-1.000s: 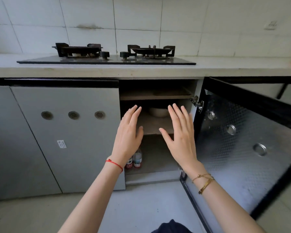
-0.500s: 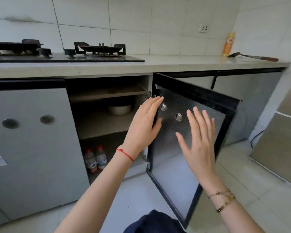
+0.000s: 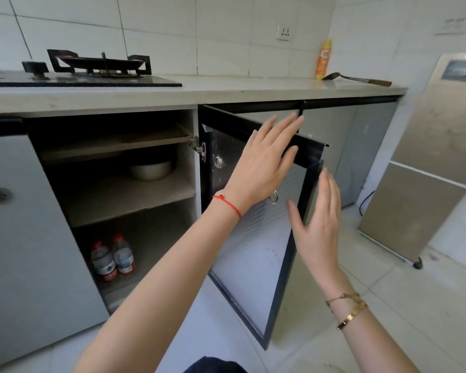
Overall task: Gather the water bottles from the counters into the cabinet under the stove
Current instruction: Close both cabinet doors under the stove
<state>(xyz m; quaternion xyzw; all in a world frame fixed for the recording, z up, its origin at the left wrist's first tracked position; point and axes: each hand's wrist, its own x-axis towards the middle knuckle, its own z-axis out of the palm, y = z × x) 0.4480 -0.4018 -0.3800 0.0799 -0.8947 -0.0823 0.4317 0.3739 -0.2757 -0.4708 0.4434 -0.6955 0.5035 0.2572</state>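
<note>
Nearest to the camera: right hand, fingers straight and close together, holding nothing, just beside the outer edge of the cabinet door.
Left hand: fingers straight, slightly spread, over the top edge of the open door; contact cannot be told.
Water bottles: two, upright, touching, on the bottom floor of the cabinet, near its left wall.
Middle shelf: a bowl at the back.
Desk: stove at the left, an orange bottle and a spatula at the far right corner.
</note>
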